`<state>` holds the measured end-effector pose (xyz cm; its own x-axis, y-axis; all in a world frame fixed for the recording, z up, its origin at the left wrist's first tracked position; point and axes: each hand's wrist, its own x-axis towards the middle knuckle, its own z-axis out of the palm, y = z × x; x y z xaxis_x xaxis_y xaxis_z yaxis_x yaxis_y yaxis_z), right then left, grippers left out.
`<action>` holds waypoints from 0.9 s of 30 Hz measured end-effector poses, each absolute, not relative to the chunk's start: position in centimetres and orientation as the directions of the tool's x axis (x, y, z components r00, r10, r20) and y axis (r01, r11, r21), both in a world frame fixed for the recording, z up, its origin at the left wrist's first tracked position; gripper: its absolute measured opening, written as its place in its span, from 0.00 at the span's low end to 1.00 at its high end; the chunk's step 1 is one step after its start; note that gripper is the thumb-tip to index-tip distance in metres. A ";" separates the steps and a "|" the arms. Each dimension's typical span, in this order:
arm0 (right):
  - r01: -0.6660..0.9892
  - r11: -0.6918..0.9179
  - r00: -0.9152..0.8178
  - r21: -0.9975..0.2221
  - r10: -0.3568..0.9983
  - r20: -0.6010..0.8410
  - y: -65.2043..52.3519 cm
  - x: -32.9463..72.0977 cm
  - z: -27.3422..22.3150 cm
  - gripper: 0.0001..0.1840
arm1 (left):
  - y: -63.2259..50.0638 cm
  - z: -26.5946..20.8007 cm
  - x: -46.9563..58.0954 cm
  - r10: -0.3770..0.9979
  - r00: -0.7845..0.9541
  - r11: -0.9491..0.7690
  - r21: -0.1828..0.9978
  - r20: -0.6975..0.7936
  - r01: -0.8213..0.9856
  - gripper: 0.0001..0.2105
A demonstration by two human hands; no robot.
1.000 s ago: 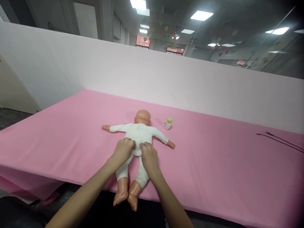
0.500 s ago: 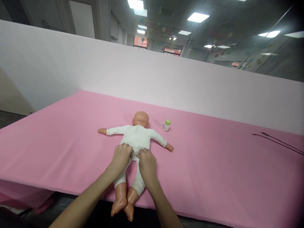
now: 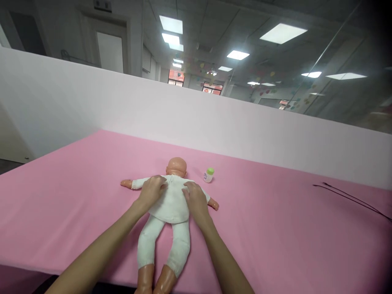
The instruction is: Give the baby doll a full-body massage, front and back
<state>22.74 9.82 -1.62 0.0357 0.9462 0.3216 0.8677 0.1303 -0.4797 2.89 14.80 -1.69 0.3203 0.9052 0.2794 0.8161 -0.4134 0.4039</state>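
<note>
since left hand (image 3: pixel 152 192) and right hand (image 3: pixel 196 201) moved up doll (image 3: pixel 171 204), work's now on upper back; fingers (image 3: pixel 161 183) curled, can't tell if gripping.

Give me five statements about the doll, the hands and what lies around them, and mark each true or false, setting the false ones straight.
1. The doll lies with its head toward the wall. True.
2. A small jar stands near the doll's head. True.
3. Its lid is red. False: the lid is green.
4. The jar is held in a hand. False: the left hand and the right hand are both at the doll's white shirt.
5. Nothing lies right of the jar. False: thin dark cords lie there on the pink cloth.
</note>
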 end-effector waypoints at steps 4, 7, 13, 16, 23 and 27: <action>0.941 0.129 -0.017 -0.314 0.942 0.334 13.3 22.0 -3.8 0.11 | 17.3 -3.3 5.6 0.902 0.338 -0.417 0.335 0.270 0.845 0.08; 0.977 0.048 0.022 -0.206 0.946 0.322 14.4 21.3 -6.0 0.10 | 18.1 -4.6 6.5 0.917 0.332 -0.389 0.307 0.221 0.869 0.09; 0.992 0.004 0.032 -0.125 0.957 0.287 15.1 21.0 -6.7 0.15 | 19.0 -5.1 6.4 0.911 0.368 -0.409 0.299 0.184 0.862 0.08; 0.990 0.019 0.017 -0.143 0.968 0.250 14.2 21.5 -5.7 0.14 | 18.0 -4.5 5.9 0.899 0.391 -0.435 0.292 0.199 0.852 0.11; 0.988 0.096 -0.069 -0.124 0.977 0.202 10.0 20.0 -4.7 0.13 | 13.3 -4.3 5.5 0.855 0.461 -0.515 0.274 0.239 0.812 0.13; 0.999 0.009 -0.003 -0.040 0.990 0.143 10.4 18.4 -5.2 0.18 | 14.0 -4.8 6.5 0.891 0.428 -0.454 0.277 0.152 0.847 0.13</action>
<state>18.40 10.41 -5.21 -0.0029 0.9896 0.1435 0.9992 0.0087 -0.0401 6.47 14.02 -4.76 0.4282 0.8908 0.1517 0.8468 -0.4542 0.2768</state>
